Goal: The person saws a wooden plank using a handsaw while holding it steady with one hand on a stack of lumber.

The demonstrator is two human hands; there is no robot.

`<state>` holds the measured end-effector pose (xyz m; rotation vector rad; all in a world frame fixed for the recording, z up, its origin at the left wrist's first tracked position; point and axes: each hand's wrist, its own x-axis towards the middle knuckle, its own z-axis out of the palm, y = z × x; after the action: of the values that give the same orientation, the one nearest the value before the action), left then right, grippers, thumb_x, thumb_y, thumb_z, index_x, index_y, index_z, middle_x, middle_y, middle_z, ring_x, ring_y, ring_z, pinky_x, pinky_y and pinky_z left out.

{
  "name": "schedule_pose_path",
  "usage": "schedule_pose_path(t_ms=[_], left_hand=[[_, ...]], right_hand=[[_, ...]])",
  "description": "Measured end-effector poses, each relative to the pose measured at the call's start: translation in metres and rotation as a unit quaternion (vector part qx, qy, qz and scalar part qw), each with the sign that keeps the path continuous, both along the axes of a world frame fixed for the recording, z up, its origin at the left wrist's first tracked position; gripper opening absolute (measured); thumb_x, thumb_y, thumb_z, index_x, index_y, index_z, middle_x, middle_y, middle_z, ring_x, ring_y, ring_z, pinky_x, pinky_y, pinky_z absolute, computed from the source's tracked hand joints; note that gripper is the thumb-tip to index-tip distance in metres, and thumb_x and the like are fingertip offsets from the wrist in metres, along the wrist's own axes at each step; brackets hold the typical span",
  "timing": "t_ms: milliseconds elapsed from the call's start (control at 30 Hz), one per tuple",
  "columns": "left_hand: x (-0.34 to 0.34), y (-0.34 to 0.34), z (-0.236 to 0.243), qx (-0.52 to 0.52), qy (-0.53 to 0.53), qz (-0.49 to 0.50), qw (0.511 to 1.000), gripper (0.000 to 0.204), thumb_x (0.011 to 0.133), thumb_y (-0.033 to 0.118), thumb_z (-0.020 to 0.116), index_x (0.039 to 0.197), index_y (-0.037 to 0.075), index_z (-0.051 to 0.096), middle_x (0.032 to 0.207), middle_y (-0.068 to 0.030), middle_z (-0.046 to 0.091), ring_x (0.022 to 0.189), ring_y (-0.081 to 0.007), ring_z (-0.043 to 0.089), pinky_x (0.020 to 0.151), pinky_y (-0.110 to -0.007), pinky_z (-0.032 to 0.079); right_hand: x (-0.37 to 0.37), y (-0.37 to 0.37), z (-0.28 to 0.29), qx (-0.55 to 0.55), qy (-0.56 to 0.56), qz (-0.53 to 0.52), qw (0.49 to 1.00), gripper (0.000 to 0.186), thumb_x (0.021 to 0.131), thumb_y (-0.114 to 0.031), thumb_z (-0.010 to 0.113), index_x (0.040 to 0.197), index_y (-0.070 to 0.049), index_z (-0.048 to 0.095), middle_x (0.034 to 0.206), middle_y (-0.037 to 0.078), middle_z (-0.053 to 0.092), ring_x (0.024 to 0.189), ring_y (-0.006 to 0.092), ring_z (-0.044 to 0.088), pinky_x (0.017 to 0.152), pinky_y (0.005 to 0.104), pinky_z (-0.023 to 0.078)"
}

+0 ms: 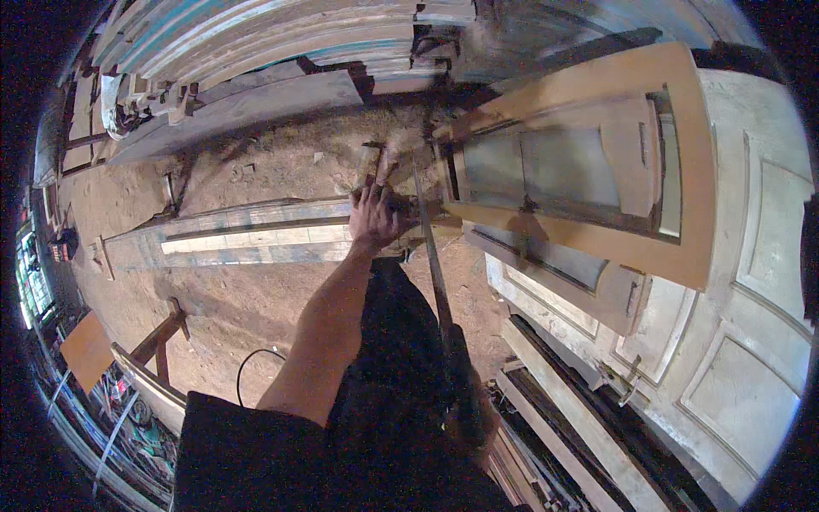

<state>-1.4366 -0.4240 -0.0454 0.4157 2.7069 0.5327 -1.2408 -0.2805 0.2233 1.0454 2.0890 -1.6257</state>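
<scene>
My left hand point(375, 218) reaches forward to the right end of a low, weathered wooden bench point(299, 211). Its fingers are bent over a narrow wooden piece point(383, 164), part of which sticks out beyond them. Just right of this hand, a long, thin, dark strip point(432, 264), perhaps a saw blade, runs back toward my body. My right arm point(485, 422) is in deep shadow at the strip's near end, and its fingers cannot be made out. A pale strip of wood point(256, 239) lies along the bench, left of my left hand.
An orange-brown door frame point(695, 188) leans at the right, over pale panelled doors point(751, 256). Long boards point(589, 418) lie at the lower right. Stacked timber point(281, 43) fills the far side. A wooden trestle point(158, 337) and a black cable point(241, 375) are on the earth floor point(230, 307).
</scene>
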Motion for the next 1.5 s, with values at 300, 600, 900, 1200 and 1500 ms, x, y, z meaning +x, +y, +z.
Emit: schedule_pose_path(t_ms=[300,600,900,1200,1500], left_hand=[[0.015,-0.04,-0.016,0.123,0.057,-0.116,0.984,0.098,0.078,0.061,0.065,0.149,0.001,0.033,0.15,-0.0256,0.036,0.136,-0.0433,0.039,0.113,-0.059,0.025],[0.018,-0.023,-0.025,-0.041,0.114,-0.209,0.97,0.083,0.084,0.05,0.066,0.152,0.012,0.035,0.155,-0.02,0.031,0.139,-0.0404,0.034,0.113,-0.059,0.029],[0.016,-0.036,-0.053,-0.049,0.182,-0.285,0.94,0.073,0.086,0.053,0.061,0.146,0.016,0.042,0.153,-0.0261,0.033,0.136,-0.0509,0.037,0.107,-0.068,0.032],[0.017,-0.028,-0.039,-0.001,0.237,-0.269,0.933,0.053,0.086,0.044,0.064,0.131,0.019,0.053,0.147,-0.0238,0.038,0.138,-0.0463,0.035,0.11,-0.067,0.032],[0.017,-0.04,-0.036,-0.052,0.178,-0.268,0.945,0.06,0.085,0.043,0.065,0.138,0.016,0.051,0.148,-0.0241,0.039,0.137,-0.0461,0.038,0.108,-0.066,0.034]], right_hand=[[0.041,-0.006,0.035,0.018,0.023,-0.014,0.999,0.058,0.086,-0.003,0.06,0.143,0.0,0.048,0.124,0.016,0.067,0.109,0.0166,0.064,0.09,0.0295,0.05],[0.04,-0.025,0.011,0.035,0.055,-0.014,0.998,0.058,0.087,-0.003,0.059,0.143,0.0,0.048,0.124,0.016,0.067,0.109,0.017,0.064,0.09,0.0296,0.05],[0.045,-0.032,0.031,0.049,0.06,-0.003,0.997,0.057,0.087,-0.003,0.058,0.143,0.0,0.048,0.124,0.016,0.067,0.108,0.0173,0.064,0.09,0.0298,0.05],[0.02,-0.031,0.005,0.057,0.081,-0.005,0.995,0.057,0.088,-0.003,0.058,0.143,0.0,0.048,0.125,0.017,0.066,0.108,0.0177,0.065,0.089,0.0299,0.05],[0.02,-0.027,-0.002,0.042,0.103,0.001,0.994,0.056,0.088,-0.003,0.057,0.144,-0.001,0.048,0.125,0.017,0.066,0.108,0.0181,0.065,0.089,0.0302,0.051]])
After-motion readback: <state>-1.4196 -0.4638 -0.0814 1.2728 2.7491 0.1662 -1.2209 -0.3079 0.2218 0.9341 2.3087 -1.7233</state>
